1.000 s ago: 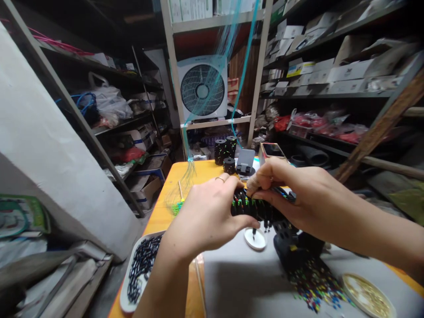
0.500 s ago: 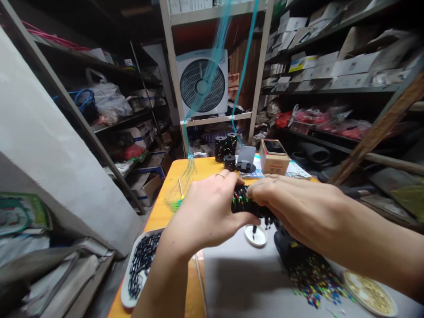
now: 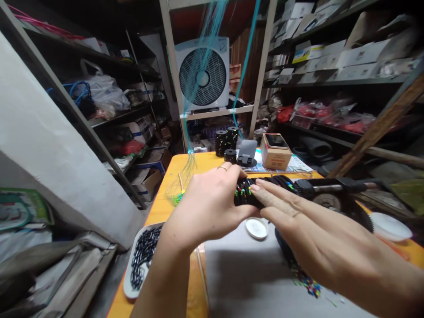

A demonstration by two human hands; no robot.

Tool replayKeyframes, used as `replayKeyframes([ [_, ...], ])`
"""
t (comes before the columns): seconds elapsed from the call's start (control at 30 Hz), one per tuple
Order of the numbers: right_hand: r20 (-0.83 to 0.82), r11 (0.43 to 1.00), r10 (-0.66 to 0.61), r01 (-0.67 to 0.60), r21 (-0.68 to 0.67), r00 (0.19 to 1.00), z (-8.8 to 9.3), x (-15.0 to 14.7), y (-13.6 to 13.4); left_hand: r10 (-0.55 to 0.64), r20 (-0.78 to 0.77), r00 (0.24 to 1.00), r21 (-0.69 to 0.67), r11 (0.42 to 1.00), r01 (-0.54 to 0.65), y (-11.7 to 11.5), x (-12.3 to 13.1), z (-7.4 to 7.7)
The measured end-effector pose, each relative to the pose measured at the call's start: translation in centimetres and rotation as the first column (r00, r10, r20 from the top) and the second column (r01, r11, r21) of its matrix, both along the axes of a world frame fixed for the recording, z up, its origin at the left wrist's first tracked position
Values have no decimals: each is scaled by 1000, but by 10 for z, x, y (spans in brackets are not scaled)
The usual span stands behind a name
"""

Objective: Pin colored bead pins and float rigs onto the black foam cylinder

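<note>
Two bare hands are brought to a black roll (image 3: 245, 192) flecked with green, red and blue, which is held up over the middle of a yellow table (image 3: 205, 163). The left end of the roll is wrapped by the left hand (image 3: 212, 194), with fingers laid over the top and the thumb set underneath. The right hand (image 3: 318, 229) is stretched out almost flat, its fingers straight and close together, and the front of the roll is touched by the fingertips; whether anything is pinched beneath that palm cannot be told. On the right, the roll is met by a metal rod (image 3: 327, 188), and a toothed wheel (image 3: 367, 216) is partly covered by the right hand.

Much of the table's near part is covered by a grey sheet (image 3: 241, 274), on which a small white dish (image 3: 257, 228) and a pile of coloured bits (image 3: 309, 285) are seen. A white tray (image 3: 126, 282) filled with dark tubes (image 3: 144, 254) is set at the left edge, partly hidden by the left forearm. Along the far edge, black spools (image 3: 221, 143), a phone stand (image 3: 247, 150) and a cardboard box (image 3: 276, 158) are lined up. Near the right edge, a white bowl (image 3: 391, 226) is placed.
</note>
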State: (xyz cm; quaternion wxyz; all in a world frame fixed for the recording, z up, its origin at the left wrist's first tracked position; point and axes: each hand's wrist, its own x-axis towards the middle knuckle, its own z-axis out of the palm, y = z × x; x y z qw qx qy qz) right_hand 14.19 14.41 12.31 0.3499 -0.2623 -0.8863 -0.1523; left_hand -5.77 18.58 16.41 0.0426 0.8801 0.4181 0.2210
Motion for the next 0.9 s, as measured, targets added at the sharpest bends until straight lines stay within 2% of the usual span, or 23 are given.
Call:
replayKeyframes([
  [0.03,81,994,-44,36,99,996,-2,0,-2,0,-1,1000,-1,1000,0,0,0,0],
  [0.1,261,949,-164,80,306,951,-7,2,-8,1,-9,1000,2,1000,-1,0,0,0],
  [0.13,299,943,-208,109,315,931,-9,5,-11,-1,-14,1000,5,1000,1,-1,0,0],
  [0.23,343,967,-220,156,203,913,-23,24,-26,-3,-30,1000,6,1000,3,-1,0,1],
  [0.33,268,986,-164,165,17,949,-50,46,-41,10,-33,999,3,1000,-9,-1,0,2],
  [0.4,251,954,-183,233,-189,951,-72,56,-46,11,-28,1000,12,1000,-11,-1,-1,2],
  [0.47,224,898,-242,306,-318,944,-94,60,-47,9,-26,1000,21,1000,-8,-2,-1,2],
  [0.57,104,858,-332,346,-379,938,-121,59,-47,14,-37,999,17,1000,-13,-3,-1,3],
  [0.7,-15,862,-364,330,-386,931,-141,53,-51,17,-38,999,3,1000,-17,-3,0,3],
  [0.8,-34,862,-376,336,-379,926,-142,49,-54,32,-23,999,-14,999,-32,-3,1,4],
  [0.9,-98,865,-409,352,-358,907,-131,45,-51,51,-13,999,-48,998,-51,-4,0,5],
])
